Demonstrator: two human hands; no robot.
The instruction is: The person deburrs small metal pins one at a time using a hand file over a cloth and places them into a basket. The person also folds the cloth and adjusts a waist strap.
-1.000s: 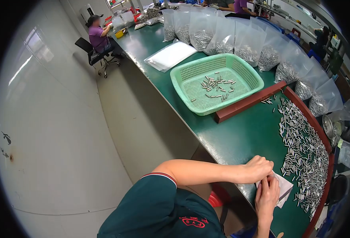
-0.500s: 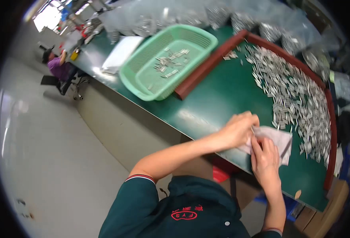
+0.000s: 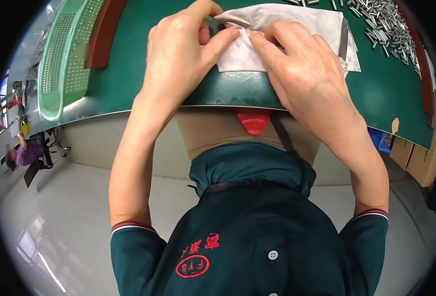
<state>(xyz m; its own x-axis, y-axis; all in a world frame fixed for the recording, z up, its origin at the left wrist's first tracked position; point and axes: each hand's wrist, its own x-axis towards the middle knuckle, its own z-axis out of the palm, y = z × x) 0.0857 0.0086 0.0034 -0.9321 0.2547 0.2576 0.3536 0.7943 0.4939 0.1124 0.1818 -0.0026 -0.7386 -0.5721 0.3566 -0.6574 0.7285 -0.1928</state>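
A whitish, stained cloth (image 3: 326,22) lies folded on the green tabletop, close to its front edge. My left hand (image 3: 181,49) is closed at the cloth's left end, its thumb on the fabric and its other fingers curled by the upper corner. From the right, my right hand (image 3: 302,64) bends over the cloth, fingers closed on a raised fold near the left thumb. Both sets of fingertips partly hide that fold, and whether anything small is inside cannot be seen. A dark narrow strip (image 3: 344,39) runs along the cloth's right side.
Small metal pins (image 3: 381,24) are heaped on the right, inside a brown rail (image 3: 423,64). Another brown rail (image 3: 104,34) and a green plastic basket (image 3: 57,74) stand left. Cardboard (image 3: 420,153) is below right. A person in purple (image 3: 28,153) sits far left.
My view has turned and tipped downward, so the cloth and hands look larger and higher. Both hands stay at the cloth, my left hand's fingers now more spread from its thumb.
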